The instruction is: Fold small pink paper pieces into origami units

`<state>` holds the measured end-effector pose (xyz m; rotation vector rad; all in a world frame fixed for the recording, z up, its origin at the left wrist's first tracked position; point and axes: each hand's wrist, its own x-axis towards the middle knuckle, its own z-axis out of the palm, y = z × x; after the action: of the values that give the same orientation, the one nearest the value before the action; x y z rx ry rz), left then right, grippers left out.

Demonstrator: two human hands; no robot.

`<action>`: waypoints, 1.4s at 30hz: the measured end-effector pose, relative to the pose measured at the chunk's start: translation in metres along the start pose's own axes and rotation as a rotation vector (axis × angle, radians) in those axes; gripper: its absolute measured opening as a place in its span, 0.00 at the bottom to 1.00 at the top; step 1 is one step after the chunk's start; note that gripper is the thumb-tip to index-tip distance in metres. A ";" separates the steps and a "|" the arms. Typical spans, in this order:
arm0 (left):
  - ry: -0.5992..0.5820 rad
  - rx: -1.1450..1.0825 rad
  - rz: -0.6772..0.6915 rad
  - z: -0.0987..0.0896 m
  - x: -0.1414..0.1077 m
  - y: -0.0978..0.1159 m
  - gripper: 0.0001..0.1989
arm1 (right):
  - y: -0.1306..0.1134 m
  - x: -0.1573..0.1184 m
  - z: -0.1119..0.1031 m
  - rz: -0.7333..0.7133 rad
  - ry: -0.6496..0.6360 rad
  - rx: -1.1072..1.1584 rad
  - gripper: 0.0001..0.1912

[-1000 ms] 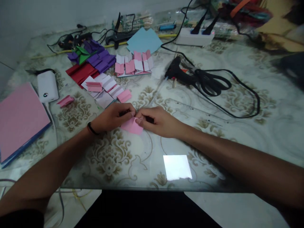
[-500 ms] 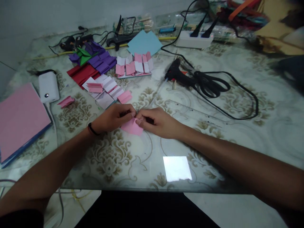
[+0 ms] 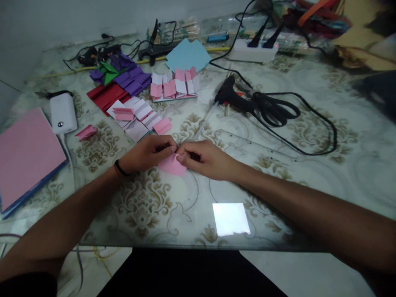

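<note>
A small pink sheet of paper [image 3: 173, 166] lies low over the table between my two hands. My left hand [image 3: 151, 152] is closed, its thumb and fingers pinching the paper's far left edge. From the right, my right hand [image 3: 207, 160] pinches the same sheet, its thumb pressed on top and its fingertips almost touching the left ones. The far edge of the paper is hidden under the fingers. Just beyond my left hand lie folded pink and white paper pieces [image 3: 136, 119], with one small folded pink piece [image 3: 86, 132] off to the left.
A black glue gun [image 3: 233, 97] with a coiled cord and a clear ruler [image 3: 256, 145] lie to the right. A white power bank [image 3: 63, 112] and a pink paper stack [image 3: 29, 154] are at left. Behind are light blue paper [image 3: 188, 55] and a power strip [image 3: 254, 53].
</note>
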<state>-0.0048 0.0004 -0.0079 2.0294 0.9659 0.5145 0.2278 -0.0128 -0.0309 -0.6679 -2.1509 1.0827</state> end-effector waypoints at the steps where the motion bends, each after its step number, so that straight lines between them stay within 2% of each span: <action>1: 0.002 0.001 0.000 0.000 0.000 0.000 0.13 | 0.000 0.000 0.000 0.003 -0.002 0.001 0.10; 42: -0.004 -0.006 0.006 -0.001 0.003 0.003 0.15 | -0.002 -0.001 -0.002 0.024 -0.013 -0.020 0.11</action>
<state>-0.0022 0.0020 -0.0044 2.0283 0.9552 0.5158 0.2297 -0.0133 -0.0283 -0.6995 -2.1724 1.0816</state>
